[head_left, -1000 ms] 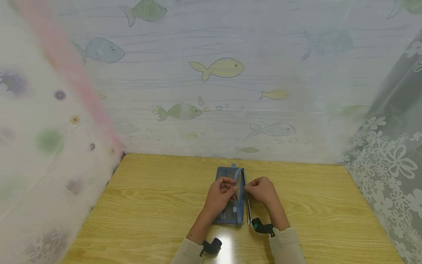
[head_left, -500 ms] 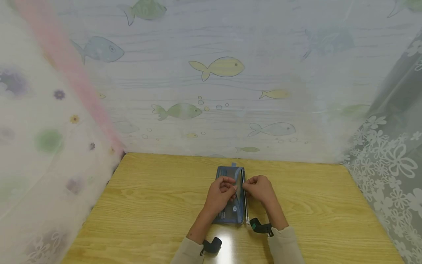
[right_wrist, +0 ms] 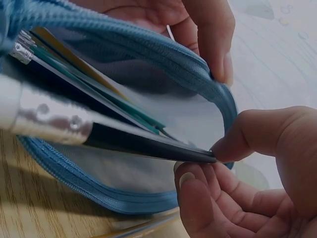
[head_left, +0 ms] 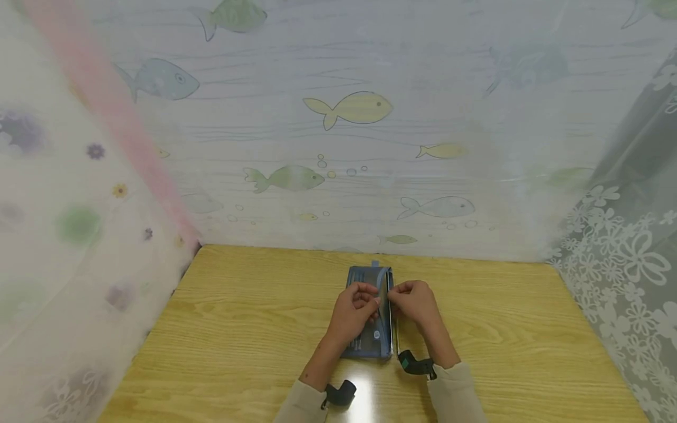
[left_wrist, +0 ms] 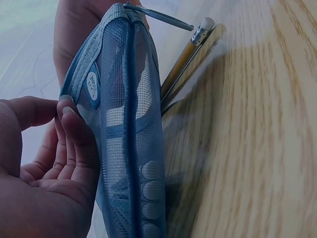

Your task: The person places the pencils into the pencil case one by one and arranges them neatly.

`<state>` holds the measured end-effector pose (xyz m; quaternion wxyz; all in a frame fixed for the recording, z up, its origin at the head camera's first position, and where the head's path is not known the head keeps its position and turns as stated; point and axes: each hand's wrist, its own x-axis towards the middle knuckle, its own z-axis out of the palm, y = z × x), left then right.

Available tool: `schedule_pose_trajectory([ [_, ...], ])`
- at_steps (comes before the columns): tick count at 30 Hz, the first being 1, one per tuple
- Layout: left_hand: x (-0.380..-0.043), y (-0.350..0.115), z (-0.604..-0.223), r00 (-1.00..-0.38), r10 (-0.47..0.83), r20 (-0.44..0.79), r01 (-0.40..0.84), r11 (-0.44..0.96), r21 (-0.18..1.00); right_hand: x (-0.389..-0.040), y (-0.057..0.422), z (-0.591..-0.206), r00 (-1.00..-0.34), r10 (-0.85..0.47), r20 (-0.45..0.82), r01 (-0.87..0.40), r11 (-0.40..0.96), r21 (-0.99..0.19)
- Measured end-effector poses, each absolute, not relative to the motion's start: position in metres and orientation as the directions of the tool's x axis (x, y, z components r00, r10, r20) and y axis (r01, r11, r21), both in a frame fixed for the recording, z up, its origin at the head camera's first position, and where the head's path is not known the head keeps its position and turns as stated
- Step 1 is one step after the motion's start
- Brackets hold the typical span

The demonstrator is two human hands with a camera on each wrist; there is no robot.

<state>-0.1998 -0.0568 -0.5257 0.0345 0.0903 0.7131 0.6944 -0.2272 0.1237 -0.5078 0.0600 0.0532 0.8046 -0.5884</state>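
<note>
A blue mesh zippered pencil pouch (head_left: 370, 343) stands on the table in front of me. My left hand (head_left: 353, 314) pinches one zipper edge (right_wrist: 190, 67) between thumb and fingers, and the mouth gapes. With thumb and fingertips my right hand (head_left: 420, 304) pinches a black pencil (right_wrist: 143, 144) by its far end, at the pouch's mouth. Its white eraser (right_wrist: 7, 104) and silver ferrule point toward the right wrist camera. Inside the pouch lie several pencils, among them a teal one (right_wrist: 109, 94) and a yellow one (right_wrist: 79, 59).
A yellow pencil (left_wrist: 182, 62) with a white eraser lies on the wooden table (head_left: 254, 329) alongside the pouch. A blue zipper pull (left_wrist: 163, 17) sticks out from the pouch's end. Fish-printed curtain (head_left: 338, 188) hangs behind the table. Both wrists wear black cameras (head_left: 341, 393).
My right hand has moved slightly left, bringing the black pencil from beside the pouch to its open mouth. The left hand has kept its place on the pouch.
</note>
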Motion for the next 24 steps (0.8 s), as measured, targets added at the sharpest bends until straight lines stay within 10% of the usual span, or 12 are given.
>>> schedule_pose_trajectory([
  [24,-0.1994,-0.0572,-0.523,-0.983,0.17,0.076,0.079,0.01,0.997,-0.2247,0.1189,-0.5043,-0.99,-0.01,-0.14,0.133,0.265,-0.955],
])
